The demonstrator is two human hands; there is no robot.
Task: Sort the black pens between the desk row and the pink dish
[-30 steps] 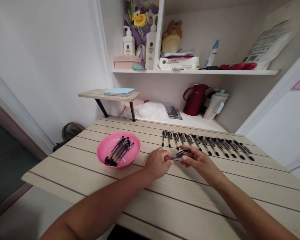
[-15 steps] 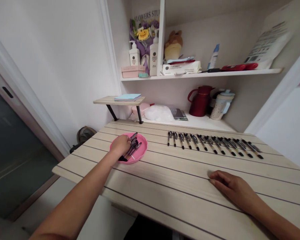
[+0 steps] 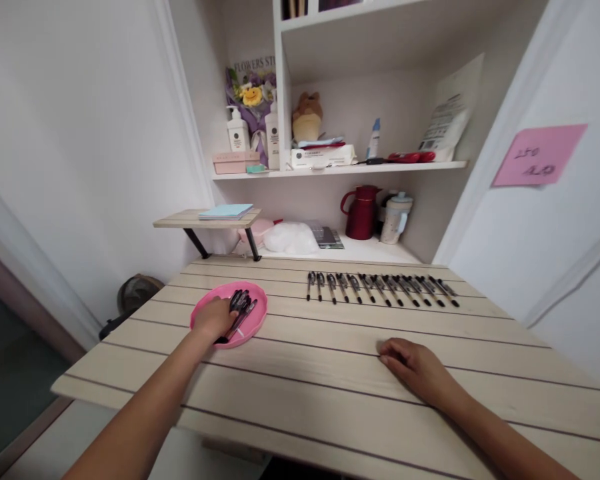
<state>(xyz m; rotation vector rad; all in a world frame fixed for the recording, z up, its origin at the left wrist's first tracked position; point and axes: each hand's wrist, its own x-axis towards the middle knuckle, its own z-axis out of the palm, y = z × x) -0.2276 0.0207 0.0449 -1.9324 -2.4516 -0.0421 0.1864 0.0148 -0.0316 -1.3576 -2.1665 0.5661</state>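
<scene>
Largest first, from where I sit: the white shelf unit (image 3: 340,171) stands across the back, and my view has swung so that a pink note (image 3: 540,155) on the wall to the right now shows whole. In front of it is the pale, slatted worktop (image 3: 320,400), with a small raised stand (image 3: 180,219) at its rear left. Near the front left of the worktop sits the pink dish (image 3: 260,308).

My left hand (image 3: 215,319) is down in that dish, fingers on the loose pens (image 3: 241,320); whether they have pinched one I cannot tell. My right hand (image 3: 414,365) rests on the worktop, well apart from the left, loosely curled and with nothing visible in it. A second ago both hands met mid-worktop around a single pen; now they have parted, and that pen is no longer between them. I read this as the picking stage of handling pens one by one.

Beyond the right hand, near the rear, the row of pens (image 3: 381,291) lies side by side, slanting more toward the right end. Smallest, a white sliver (image 3: 240,333) shows in the dish beside the loose pens.
</scene>
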